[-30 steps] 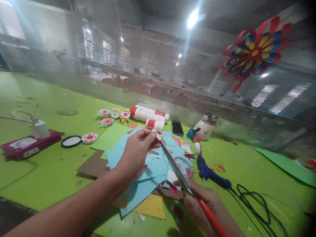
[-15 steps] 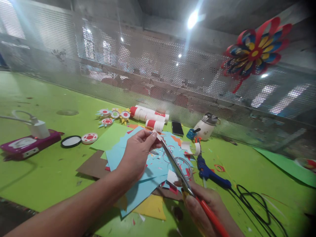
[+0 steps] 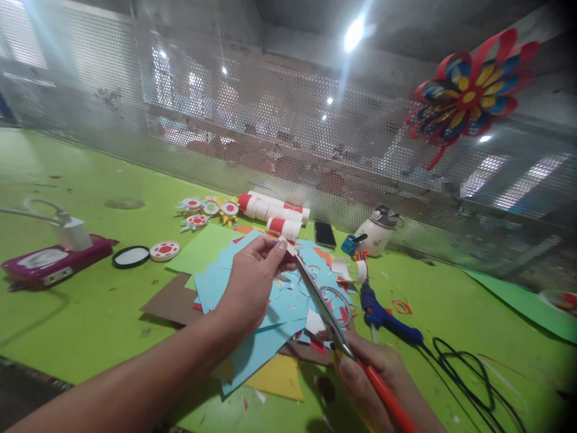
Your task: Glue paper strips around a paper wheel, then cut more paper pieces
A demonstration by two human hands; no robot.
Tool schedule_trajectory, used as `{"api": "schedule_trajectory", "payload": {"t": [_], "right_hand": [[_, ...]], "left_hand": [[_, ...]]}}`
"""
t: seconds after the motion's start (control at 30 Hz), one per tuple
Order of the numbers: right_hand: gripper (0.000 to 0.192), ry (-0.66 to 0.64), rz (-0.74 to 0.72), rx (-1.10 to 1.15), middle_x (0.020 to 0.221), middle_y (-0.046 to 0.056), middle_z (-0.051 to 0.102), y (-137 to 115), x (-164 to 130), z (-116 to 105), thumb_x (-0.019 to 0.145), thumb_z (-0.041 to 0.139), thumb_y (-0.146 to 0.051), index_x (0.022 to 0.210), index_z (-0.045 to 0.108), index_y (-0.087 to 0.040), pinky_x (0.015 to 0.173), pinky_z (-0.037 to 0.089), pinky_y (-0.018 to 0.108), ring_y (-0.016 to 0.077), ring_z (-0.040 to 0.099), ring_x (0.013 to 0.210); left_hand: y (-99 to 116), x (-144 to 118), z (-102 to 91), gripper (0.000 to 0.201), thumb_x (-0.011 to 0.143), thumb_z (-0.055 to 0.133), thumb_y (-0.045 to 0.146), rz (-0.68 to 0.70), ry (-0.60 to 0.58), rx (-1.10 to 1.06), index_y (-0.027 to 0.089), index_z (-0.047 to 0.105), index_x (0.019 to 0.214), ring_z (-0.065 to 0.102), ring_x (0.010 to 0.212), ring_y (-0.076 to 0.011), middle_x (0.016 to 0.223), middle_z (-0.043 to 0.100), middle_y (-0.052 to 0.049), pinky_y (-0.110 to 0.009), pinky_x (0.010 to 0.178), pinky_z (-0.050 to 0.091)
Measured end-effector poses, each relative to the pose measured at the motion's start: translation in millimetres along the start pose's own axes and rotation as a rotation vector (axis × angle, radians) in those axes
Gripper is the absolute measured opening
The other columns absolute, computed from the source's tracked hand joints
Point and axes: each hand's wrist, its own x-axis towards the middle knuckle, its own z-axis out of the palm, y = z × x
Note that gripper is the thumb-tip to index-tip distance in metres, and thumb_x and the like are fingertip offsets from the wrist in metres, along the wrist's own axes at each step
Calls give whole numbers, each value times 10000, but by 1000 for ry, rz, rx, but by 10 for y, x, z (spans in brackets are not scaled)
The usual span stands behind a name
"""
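My left hand [image 3: 252,282] pinches a small white paper piece [image 3: 286,245] between thumb and fingers, above a pile of blue paper sheets [image 3: 270,313]. My right hand [image 3: 378,379], at the lower right, grips red-handled scissors [image 3: 333,325]. Their long metal blades point up and left, and the tips meet the white piece. Paper scraps in red, white and blue lie on the sheets under both hands.
A green table [image 3: 67,325] carries a blue glue gun [image 3: 383,314] with a black cord [image 3: 469,373], glue bottles [image 3: 274,211], a phone [image 3: 324,233], a white pot [image 3: 377,230], paper flowers [image 3: 207,210], a round mirror [image 3: 130,257] and a magenta box [image 3: 54,261]. A perforated metal screen [image 3: 270,138] holds a paper pinwheel [image 3: 469,96].
Almost nothing: both hands keep their hold, and the view shifts very slightly.
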Motion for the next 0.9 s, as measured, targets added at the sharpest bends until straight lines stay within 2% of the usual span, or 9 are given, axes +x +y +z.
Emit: {"api": "schedule_trajectory", "payload": {"t": [0.57,0.8,0.9], "right_hand": [[508,33,28,67,575,-27,492,-15,-8,33,890,417,-618,975,671,-187,516,384,218,106,390,491],[496,33,21,52,609,-18,504,27,-13,52,912,402,-588,999,664,-176,516,368,215,110,413,520],[489,42,-13,-9,649,7,551,80,-13,44,915,408,-569,1019,668,-167,535,390,225,133,475,562]], "left_hand": [[8,0,20,124,788,634,203,-13,8,-3,132,578,703,593,608,-99,631,617,0,-254,656,504],[6,-5,19,128,786,631,192,-14,27,6,128,576,690,582,584,-95,607,606,4,-244,627,498],[0,-8,16,128,784,633,195,-6,32,2,127,573,693,587,584,-98,613,613,-1,-247,628,500]]}}
